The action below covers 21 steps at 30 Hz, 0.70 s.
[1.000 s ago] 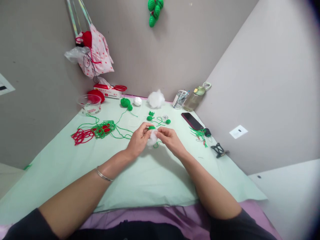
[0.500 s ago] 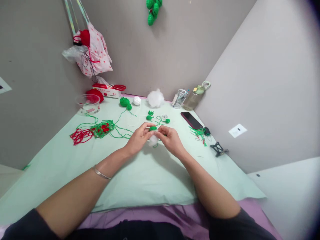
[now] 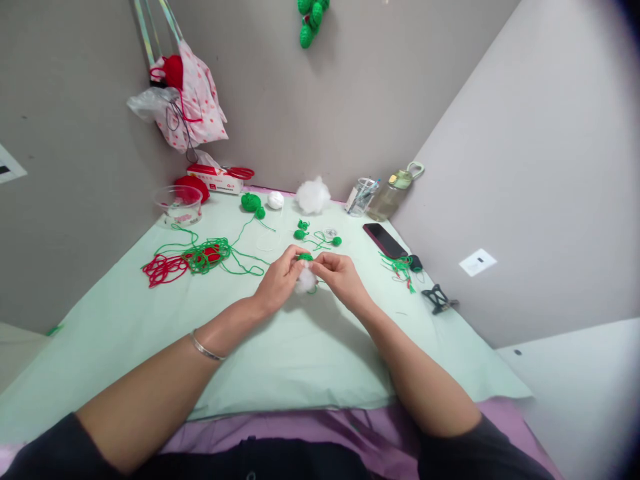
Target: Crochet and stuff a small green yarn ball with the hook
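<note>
Over the middle of the table, my left hand (image 3: 278, 281) is closed around a small green crocheted piece (image 3: 305, 257). A tuft of white stuffing (image 3: 306, 280) hangs just below it, between the two hands. My right hand (image 3: 339, 275) pinches at the stuffing where it meets the green piece; the fingertips hide the exact contact. A green strand shows beneath the tuft. Just beyond the hands lie small green crocheted balls (image 3: 337, 241) with yarn tails, and a larger heap of white stuffing (image 3: 313, 195) sits against the back wall.
Tangled red and green yarn (image 3: 200, 257) spreads at left, near a clear plastic tub (image 3: 179, 207). Red scissors (image 3: 240, 173) rest on a tissue box (image 3: 220, 181). At right are a phone (image 3: 384, 240), a pen cup (image 3: 362, 198), a bottle (image 3: 393, 195) and a black stand (image 3: 438, 299).
Less of the green piece shows between my fingers, and my right fingertips have shifted slightly left towards my left hand. The whole view has moved a little.
</note>
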Available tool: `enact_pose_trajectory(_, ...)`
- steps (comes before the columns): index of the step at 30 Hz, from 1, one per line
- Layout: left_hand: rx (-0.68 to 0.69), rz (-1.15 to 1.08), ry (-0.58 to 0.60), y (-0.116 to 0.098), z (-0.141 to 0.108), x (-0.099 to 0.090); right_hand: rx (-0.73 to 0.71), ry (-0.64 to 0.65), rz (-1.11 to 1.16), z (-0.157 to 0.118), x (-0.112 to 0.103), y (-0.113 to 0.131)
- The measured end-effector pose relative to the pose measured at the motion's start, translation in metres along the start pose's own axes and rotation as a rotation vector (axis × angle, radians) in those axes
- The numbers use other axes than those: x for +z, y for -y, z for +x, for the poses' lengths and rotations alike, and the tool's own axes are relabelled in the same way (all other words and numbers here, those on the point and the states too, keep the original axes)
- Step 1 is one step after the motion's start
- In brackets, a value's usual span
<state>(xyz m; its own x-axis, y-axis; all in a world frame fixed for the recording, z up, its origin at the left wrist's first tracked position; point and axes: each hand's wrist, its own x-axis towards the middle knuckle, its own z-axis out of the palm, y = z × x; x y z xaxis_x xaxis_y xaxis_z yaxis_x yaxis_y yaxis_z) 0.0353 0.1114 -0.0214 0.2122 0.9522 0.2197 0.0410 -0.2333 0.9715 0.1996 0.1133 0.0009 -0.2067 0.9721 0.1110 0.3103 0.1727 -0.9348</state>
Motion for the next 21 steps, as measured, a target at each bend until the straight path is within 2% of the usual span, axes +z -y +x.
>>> enact_pose_trajectory(5,-0.016,-0.065,0.088,-0.004,0.002,-0.002,-0.035,-0.091,-0.112,0.000,-0.002,-0.005)
enact_pose_trajectory(9,-0.052,-0.107,0.129,-0.006,0.006,-0.004,-0.072,-0.066,-0.164,-0.002,-0.005,-0.003)
enact_pose_trajectory(17,-0.118,-0.135,-0.057,0.003,0.008,-0.004,-0.233,0.094,-0.332,-0.016,0.006,0.013)
enact_pose_trajectory(21,-0.161,-0.216,-0.114,0.008,0.011,0.001,-0.176,0.058,-0.286,-0.013,0.005,0.010)
